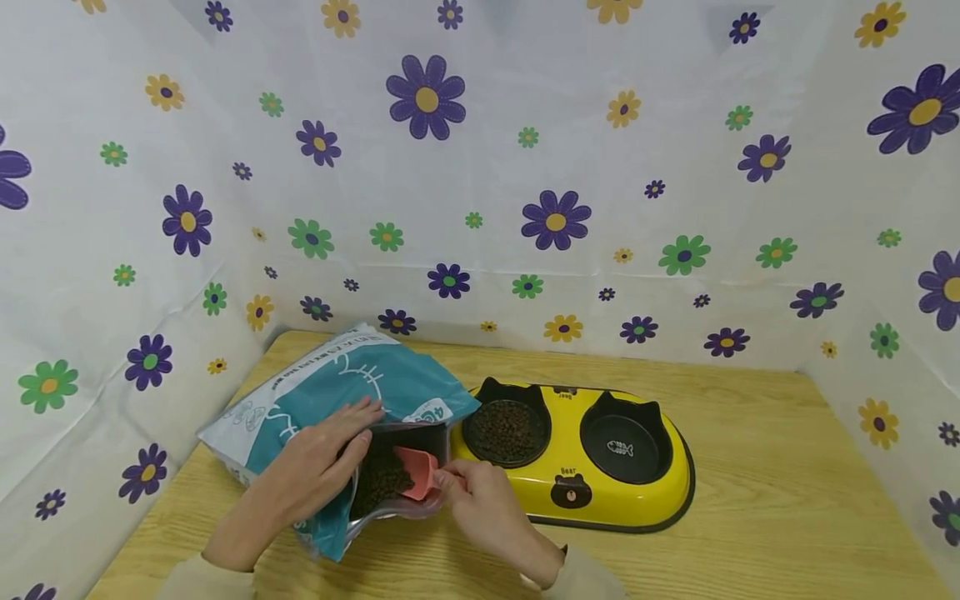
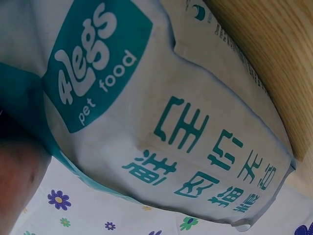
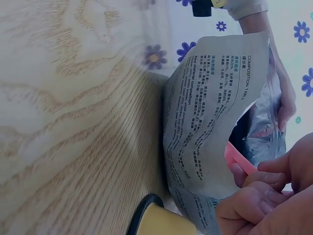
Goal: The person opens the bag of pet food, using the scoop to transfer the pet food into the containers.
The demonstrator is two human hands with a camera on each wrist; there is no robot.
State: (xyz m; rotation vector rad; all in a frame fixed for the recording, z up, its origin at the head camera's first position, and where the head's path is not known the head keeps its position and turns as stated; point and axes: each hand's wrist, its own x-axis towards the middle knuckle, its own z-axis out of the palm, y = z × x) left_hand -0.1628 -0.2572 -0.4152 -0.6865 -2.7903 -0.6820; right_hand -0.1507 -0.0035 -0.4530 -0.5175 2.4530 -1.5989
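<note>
A teal and white pet food bag lies on its side, its mouth toward me and brown kibble inside. My left hand holds the upper edge of the mouth, fingers on the outside and thumb by the opening. My right hand pinches the handle of a pink scoop; the scoop's head is inside the bag, at the kibble. In the right wrist view, the bag's printed side partly hides the scoop. The left wrist view shows mostly the bag's lettered front.
A yellow double pet bowl stands to the right of the bag. Kibble lies in its left black bowl; a fish-bone print shows in the right one. Behind the wooden table hangs a flowered white sheet.
</note>
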